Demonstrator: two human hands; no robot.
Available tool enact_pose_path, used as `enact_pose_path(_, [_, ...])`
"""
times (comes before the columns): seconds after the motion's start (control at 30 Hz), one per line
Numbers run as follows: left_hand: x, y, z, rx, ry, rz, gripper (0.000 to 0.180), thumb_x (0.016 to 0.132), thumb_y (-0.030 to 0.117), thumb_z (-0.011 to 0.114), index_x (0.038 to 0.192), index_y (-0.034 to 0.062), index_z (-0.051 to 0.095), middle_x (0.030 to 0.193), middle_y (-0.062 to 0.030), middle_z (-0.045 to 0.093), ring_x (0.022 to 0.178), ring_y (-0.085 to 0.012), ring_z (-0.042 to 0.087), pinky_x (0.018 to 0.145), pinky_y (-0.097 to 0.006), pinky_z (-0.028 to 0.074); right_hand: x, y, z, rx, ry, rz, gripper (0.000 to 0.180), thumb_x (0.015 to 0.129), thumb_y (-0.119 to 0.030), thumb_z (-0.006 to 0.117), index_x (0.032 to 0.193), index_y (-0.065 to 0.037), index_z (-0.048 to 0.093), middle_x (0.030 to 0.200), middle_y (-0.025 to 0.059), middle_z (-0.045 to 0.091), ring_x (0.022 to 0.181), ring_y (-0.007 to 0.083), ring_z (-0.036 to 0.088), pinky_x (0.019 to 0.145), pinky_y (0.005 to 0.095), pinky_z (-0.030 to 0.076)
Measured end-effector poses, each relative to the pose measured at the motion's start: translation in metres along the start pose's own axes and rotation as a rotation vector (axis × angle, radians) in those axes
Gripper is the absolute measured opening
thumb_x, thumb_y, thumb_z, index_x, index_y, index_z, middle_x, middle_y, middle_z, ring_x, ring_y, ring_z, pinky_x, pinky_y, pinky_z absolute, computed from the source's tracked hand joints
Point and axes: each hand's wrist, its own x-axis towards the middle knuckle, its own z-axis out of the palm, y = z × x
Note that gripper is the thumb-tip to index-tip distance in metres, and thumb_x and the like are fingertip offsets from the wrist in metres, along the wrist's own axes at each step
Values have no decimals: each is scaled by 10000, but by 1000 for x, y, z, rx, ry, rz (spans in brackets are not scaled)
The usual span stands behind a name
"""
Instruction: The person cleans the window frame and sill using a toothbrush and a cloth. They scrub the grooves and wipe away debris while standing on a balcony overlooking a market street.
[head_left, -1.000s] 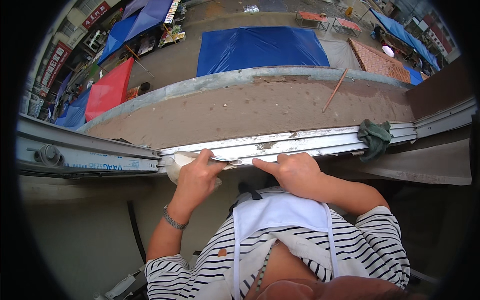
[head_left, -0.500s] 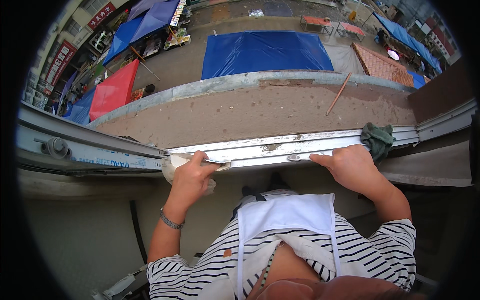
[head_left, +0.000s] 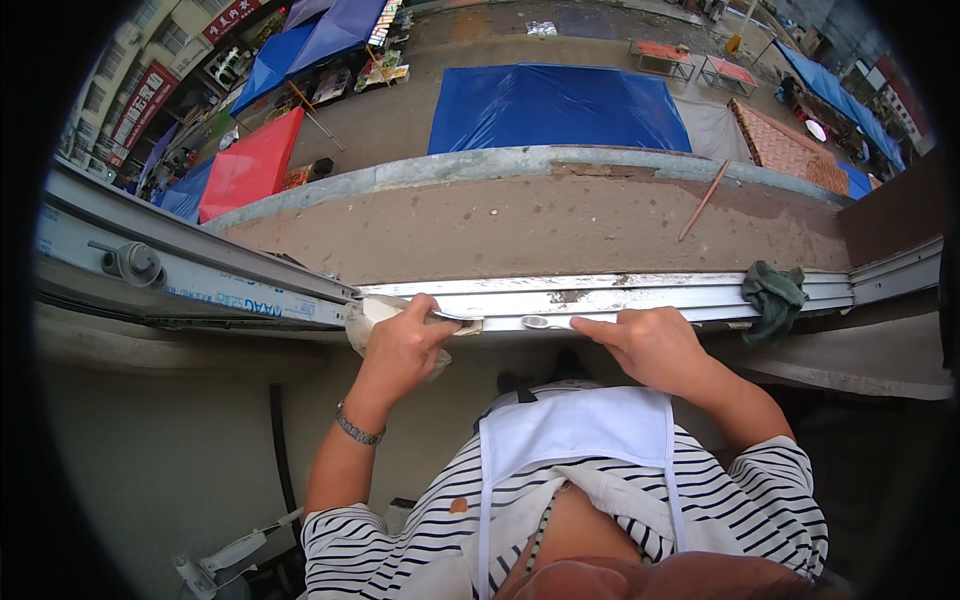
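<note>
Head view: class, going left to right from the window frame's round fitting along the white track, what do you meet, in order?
Round fitting → left hand → oval-ended grey piece → right hand → dark green cloth

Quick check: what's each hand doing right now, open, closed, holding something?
Left hand: closed, holding a pale cloth.
Right hand: closed, holding a spoon-like metal tool, index finger extended.

"What's outside at one o'clock?"
"A blue tarpaulin canopy (head_left: pixel 558 110), with two red-topped tables (head_left: pixel 661 52) farther off."
"And at ten?"
"A red canopy (head_left: pixel 250 165), and a red-and-white shop sign (head_left: pixel 146 103) beyond."
"Two o'clock?"
"A thin reddish rod (head_left: pixel 705 200) on the ledge (head_left: pixel 560 235), then a patterned tan tarp (head_left: pixel 785 148) and a pale umbrella (head_left: pixel 816 130)."
</note>
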Motion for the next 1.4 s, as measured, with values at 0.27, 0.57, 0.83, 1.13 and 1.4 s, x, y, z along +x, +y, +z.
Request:
enact_pose_path(0.27, [10,10,-7,-70,-3,4,296,735,-5,707,989,125,786,1030,-108,645,772,-291,688,660,-382,551,-50,36,-43,-74,99,289,282,930,-192,685,1192,-273,752,650,76,637,588,274,628,558,403,490])
enact_pose_path(0.57, [56,16,19,-83,-63,83,220,793,28,684,959,134,780,1000,-129,629,773,-320,686,679,-408,557,-84,64,-59,-183,29,454,269,924,-209,672,1170,-276,756,637,96,613,617,303,630,582,442,474])
enact_pose_path(0.83, [67,23,18,-60,-187,69,212,819,60,730,1010,127,789,1058,-147,637,813,-344,684,713,-412,549,-67,68,-57,-249,-110,370,348,884,-152,684,1206,-267,750,648,89,605,593,290,610,575,424,470])
enact_pose_path(1.13, [69,25,11,-58,-237,109,203,844,103,722,1039,132,772,1074,-153,626,837,-343,679,709,-422,546,-25,56,-42,-235,-155,128,473,831,-116,643,1280,-250,706,660,76,646,598,260,656,545,398,500])
enact_pose_path(1.4, [70,22,10,-6,-285,147,141,859,141,715,993,128,758,1074,-157,620,846,-346,677,695,-435,538,16,26,-10,-85,-73,10,496,846,-88,603,1322,-204,675,683,103,663,642,278,686,561,414,525])
